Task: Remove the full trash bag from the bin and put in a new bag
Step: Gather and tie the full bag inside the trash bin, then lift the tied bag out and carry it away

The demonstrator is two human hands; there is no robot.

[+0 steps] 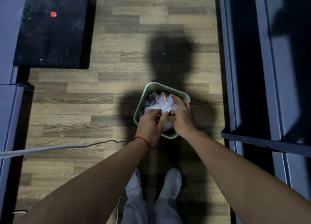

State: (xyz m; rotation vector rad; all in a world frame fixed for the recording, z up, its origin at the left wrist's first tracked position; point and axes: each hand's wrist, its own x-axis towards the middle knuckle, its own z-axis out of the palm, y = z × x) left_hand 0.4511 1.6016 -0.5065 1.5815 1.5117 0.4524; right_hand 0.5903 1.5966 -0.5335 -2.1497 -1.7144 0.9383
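Pale green plastic bin [140,106] sits on the wood-look floor [75,106] just ahead of my shoes [172,178]. It's square-ish w/ rounded corners and a smooth rim, crammed to the top w/ crumpled paper [159,99], white w/ red print. Both hands are down in its mouth, close together. Left hand [149,122] has fingers curled in, pinching a white wad [157,108] near the middle; can't tell if that's bag film or just paper. Right hand [183,119] lies over the near-right part of the load, fingers spread and loose, thumb in toward the left one, gripping nothing I can make out. Full trash bag should be inside the bin, but no liner edge shows over the rim, so its top is prob. buried under the paper. No new bag in view. Risks, imo: if I pull paper instead of film, scraps spill over the rim onto the floor. Thin film packed this tight could stretch or tear if hauled from one spot. The bin looks light and may lift w/ the bag, since neither hand pins it down. Grey cable [67,148] snakes across the floor on my left, easy to snag w/ a foot. Light is dim and my shadow covers the bin, so edges are hard to read.
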